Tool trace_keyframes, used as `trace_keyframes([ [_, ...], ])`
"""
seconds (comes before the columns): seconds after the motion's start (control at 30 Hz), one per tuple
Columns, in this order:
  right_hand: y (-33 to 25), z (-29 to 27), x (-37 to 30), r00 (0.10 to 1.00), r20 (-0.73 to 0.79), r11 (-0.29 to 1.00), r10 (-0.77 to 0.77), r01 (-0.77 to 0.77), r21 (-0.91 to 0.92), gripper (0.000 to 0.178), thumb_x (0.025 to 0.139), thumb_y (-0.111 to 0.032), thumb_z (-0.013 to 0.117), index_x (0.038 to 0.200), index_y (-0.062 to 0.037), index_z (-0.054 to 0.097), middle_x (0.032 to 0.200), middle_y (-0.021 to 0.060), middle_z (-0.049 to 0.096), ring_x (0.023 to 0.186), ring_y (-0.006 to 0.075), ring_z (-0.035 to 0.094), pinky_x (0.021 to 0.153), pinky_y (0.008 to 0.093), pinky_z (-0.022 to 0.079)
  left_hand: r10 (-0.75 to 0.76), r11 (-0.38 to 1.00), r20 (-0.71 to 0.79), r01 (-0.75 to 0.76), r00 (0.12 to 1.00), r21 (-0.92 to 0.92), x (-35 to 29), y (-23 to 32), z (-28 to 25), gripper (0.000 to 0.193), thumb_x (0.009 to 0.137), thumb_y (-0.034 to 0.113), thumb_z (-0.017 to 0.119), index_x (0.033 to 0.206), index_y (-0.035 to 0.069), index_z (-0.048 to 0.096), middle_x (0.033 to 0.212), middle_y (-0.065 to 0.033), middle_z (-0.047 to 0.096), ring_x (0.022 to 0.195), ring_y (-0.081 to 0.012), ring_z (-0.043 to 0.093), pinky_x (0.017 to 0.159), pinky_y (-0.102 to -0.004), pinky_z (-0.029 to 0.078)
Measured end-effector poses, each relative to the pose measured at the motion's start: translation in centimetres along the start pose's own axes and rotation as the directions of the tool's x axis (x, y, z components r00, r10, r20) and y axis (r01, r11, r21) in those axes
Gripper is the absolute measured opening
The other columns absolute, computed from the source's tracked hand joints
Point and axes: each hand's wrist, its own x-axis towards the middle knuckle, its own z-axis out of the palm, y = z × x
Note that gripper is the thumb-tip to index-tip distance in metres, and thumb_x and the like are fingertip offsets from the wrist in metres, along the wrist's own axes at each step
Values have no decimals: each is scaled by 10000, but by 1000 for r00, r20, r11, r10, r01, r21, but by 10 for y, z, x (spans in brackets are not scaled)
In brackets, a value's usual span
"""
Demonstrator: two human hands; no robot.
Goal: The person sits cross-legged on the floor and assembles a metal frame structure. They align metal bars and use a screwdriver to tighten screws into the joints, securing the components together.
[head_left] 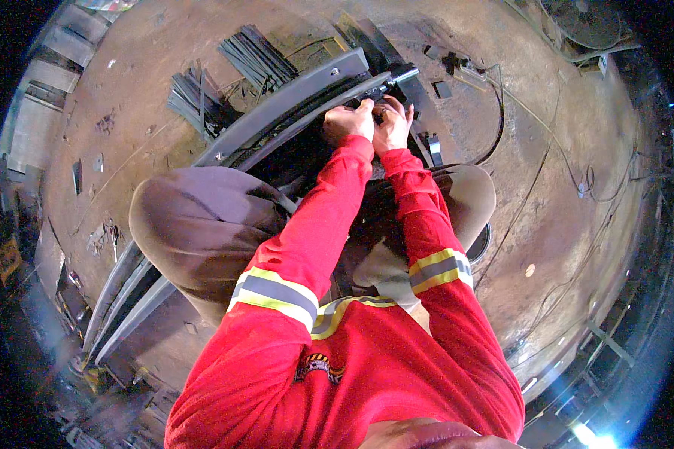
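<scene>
A dark metal tool point(386, 84) was gripped by the left hand point(347, 120) and right hand point(392, 123), both curled tight, directly above the long, curved grey steel bars point(277, 120) laid on the dusty floor point(135, 97).

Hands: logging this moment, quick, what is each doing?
Left hand: closed on the long grey metal bar.
Right hand: closed on a dark tool.

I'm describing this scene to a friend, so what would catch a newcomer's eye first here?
The bright red sleeves with reflective bands stand out, running up the middle to the left hand and right hand, pressed together on a dark tool. Beneath them, long curved metal bars sweep from upper centre down to the lower left across the dusty floor.
</scene>
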Motion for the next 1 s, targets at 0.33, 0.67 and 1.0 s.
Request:
trace_keyframes([
  [0.33, -4, 2, 2, 999, 28, 999, 32, -33, 10, 223, 758, -292, 601, 817, -96, 689, 987, 12, 637, 1159, 206, 425, 1068, 522, 104, 126, 973, 195, -160, 973, 169, 7, -12, -2, 459, 745, 392, 555, 655, -51, 632, 640, -236, 607, 623, -371, 623, 619, -426, 488],
  [0.67, -11, -4, 4, 998, 48, 998, 37, -39, 54, 191, 743, -252, 628, 855, -107, 681, 1026, 35, 620, 1139, 235, 438, 1054, 521, 159, 40, 999, 113, -39, 993, -11, 17, -15, 5, 352, 663, 258, 716, 559, -45, 570, 570, -141, 607, 520, -219, 591, 526, -372, 464],
  [1.0, -4, -1, 6, 999, -51, 999, -14, 16, 39, 238, 672, -258, 671, 846, -96, 668, 983, 89, 607, 1097, 266, 477, 1034, 527, 209, 83, 996, 51, -84, 995, 32, 11, -11, -2, 300, 629, 223, 744, 561, -23, 585, 549, -113, 605, 482, -190, 566, 488, -352, 441],
])
